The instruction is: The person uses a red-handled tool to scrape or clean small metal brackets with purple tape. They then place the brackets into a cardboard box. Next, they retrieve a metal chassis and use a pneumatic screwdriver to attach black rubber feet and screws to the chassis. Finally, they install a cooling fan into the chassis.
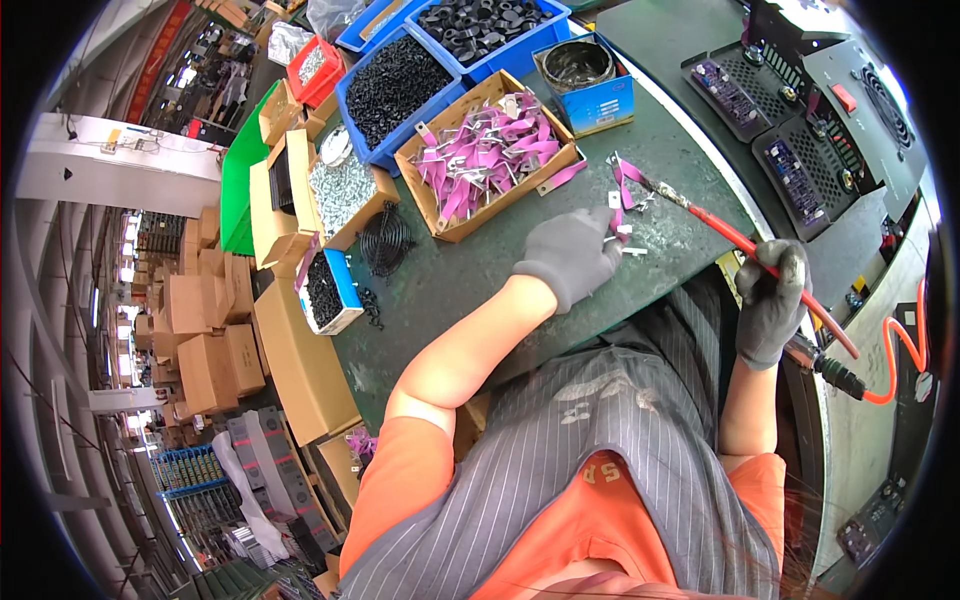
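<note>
Above the surface (445, 285), the right hand (775, 305) clenched a red-handled brush (738, 238); a stray stroke risked smearing the left hand (572, 255), whose grip on the purple strip (617, 217) was unclear

Red-handled brush (724, 230) in right hand (774, 302)

There on the desk (400, 335), the box (498, 202) of strips (485, 160) sits beyond the left hand (572, 260); screws (345, 195) to its left, wire guard (386, 240) nearer; over right, brush (725, 230) in the right hand (775, 300), circuit boards (796, 182) beyond!
</note>
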The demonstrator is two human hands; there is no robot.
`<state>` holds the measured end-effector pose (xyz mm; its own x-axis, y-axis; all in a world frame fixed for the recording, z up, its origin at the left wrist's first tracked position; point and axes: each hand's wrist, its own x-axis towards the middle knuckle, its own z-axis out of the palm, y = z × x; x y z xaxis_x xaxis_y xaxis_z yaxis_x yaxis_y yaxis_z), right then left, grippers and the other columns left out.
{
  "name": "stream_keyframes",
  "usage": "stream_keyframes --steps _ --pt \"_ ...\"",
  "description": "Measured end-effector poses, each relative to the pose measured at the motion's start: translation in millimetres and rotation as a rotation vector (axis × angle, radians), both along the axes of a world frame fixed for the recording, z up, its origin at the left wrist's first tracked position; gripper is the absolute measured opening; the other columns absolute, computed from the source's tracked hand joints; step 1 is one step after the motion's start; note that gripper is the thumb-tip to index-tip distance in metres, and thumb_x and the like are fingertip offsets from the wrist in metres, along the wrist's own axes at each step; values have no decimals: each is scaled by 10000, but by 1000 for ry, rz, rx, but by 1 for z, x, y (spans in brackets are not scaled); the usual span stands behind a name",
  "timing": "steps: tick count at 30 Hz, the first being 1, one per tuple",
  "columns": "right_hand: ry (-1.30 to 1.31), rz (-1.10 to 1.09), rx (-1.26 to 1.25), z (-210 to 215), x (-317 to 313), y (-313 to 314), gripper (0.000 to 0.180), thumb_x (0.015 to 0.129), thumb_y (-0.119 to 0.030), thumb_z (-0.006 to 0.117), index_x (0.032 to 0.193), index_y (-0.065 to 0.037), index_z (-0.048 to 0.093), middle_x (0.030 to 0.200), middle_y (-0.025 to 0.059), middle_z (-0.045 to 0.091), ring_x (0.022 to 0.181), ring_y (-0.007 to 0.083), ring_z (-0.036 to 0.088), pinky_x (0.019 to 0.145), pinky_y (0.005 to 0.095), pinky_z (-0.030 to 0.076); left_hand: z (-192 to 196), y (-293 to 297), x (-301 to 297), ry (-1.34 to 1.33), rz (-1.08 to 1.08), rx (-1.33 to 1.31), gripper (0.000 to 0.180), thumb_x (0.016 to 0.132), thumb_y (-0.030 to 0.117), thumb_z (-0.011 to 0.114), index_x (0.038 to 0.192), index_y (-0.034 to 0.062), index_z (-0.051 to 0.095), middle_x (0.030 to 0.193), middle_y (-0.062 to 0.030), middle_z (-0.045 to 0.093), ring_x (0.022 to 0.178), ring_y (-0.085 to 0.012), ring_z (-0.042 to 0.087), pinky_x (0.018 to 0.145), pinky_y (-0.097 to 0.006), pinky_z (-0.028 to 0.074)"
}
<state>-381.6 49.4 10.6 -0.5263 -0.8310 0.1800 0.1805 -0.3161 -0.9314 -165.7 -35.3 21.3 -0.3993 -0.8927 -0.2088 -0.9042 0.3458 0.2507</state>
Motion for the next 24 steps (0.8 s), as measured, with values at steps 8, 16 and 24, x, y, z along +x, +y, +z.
stream_keyframes --steps 8,16,24 --pt "90 153 -27 24 4 -62 306 947 -309 456 1040 -58 604 715 18 613 552 40 476 490 179 333 -28 -37 -1 -207 113 -363 339 857 142 479 1183 57 517 1071 -130 587 792 -294 663 631 -423 532" --pt "45 341 0 27 29 -149 301 934 -301 485 1058 -62 619 762 11 636 567 30 509 479 169 370 -20 -34 6 -167 151 -273 214 861 275 561 953 86 603 939 -113 616 838 -315 646 678 -423 527" --pt "-109 392 41 10 50 -182 307 922 -295 472 1029 -42 609 731 30 626 554 50 513 475 183 374 -5 22 63 419 -50 -434 176 864 203 581 955 55 609 891 -101 578 770 -263 601 804 -341 488"
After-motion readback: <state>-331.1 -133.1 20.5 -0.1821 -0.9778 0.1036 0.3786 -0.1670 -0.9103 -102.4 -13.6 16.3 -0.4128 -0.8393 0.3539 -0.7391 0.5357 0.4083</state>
